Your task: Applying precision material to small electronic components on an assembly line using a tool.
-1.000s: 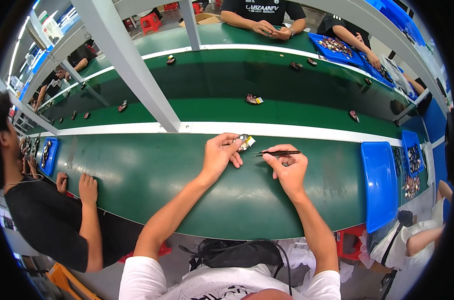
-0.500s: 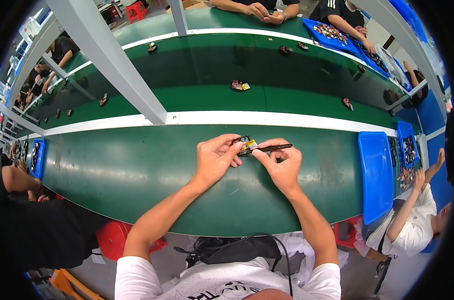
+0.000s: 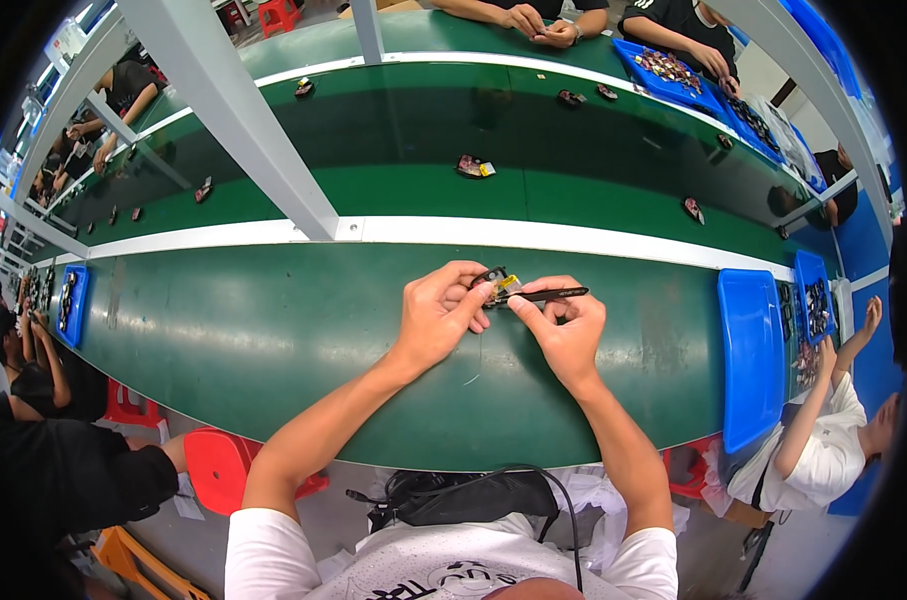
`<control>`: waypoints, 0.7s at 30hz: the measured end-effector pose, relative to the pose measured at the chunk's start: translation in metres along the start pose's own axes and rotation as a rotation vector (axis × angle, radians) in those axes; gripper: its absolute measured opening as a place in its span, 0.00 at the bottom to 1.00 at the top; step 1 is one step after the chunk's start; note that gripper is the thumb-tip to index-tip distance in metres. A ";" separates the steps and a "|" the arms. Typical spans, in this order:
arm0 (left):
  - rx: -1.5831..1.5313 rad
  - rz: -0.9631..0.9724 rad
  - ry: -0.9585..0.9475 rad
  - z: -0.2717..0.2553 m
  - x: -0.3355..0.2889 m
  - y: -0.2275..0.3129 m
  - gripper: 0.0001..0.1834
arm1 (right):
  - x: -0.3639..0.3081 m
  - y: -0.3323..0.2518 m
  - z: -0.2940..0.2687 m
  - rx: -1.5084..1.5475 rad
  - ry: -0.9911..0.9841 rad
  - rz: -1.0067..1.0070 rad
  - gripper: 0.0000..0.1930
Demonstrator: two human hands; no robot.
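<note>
Above the green tabletop (image 3: pixel 373 300), my left hand (image 3: pixel 434 315) pinches a small black-framed electronic assembly (image 3: pixel 491 273) between thumb and fingertips. A yellow-and-silver piece (image 3: pixel 510 283) shows on it. In my right hand (image 3: pixel 568 335), closed around their shaft, are slim black tweezers (image 3: pixel 561 293), their blunt end toward the right. The tweezers' tips point left at the assembly; fingers hide where they meet it. Both hands are close together, and the assembly's details are too small to tell.
A white rail (image 3: pixel 493 232) and grey post (image 3: pixel 228 110) stand beyond my hands. Behind the rail, several small assemblies, one with a yellow tag (image 3: pixel 475 167), lie on a green belt (image 3: pixel 393 190). A blue tray (image 3: pixel 751 360) is at right. Co-workers sit around; a red stool (image 3: pixel 218 468) stands lower left.
My left hand has shifted slightly up and right, and the assembly has turned a little in it. A dark-clothed person at left has moved, uncovering others behind.
</note>
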State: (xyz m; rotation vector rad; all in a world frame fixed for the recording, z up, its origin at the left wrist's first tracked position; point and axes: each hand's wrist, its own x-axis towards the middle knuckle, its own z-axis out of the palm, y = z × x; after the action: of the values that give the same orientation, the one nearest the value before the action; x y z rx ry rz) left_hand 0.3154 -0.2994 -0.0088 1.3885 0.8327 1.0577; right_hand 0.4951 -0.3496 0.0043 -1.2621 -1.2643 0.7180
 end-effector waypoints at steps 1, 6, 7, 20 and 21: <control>-0.001 0.000 0.000 0.000 0.000 0.000 0.12 | 0.000 0.001 -0.001 -0.001 -0.001 0.000 0.08; -0.024 0.025 -0.023 0.002 0.000 -0.001 0.13 | 0.003 0.011 -0.001 0.332 0.010 0.138 0.07; -0.023 0.024 -0.021 0.001 -0.001 -0.002 0.13 | 0.003 0.011 0.000 0.333 0.008 0.139 0.07; -0.100 -0.096 -0.132 -0.011 0.004 -0.005 0.14 | 0.002 0.002 -0.002 0.245 -0.042 0.125 0.07; -0.130 -0.123 -0.162 -0.011 0.005 -0.006 0.15 | 0.002 0.001 -0.003 0.229 -0.037 0.100 0.07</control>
State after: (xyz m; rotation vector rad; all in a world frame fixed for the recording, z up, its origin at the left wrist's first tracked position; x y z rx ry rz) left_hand 0.3072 -0.2901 -0.0147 1.2777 0.7088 0.8770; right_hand 0.4983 -0.3483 0.0039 -1.1342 -1.1194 0.9346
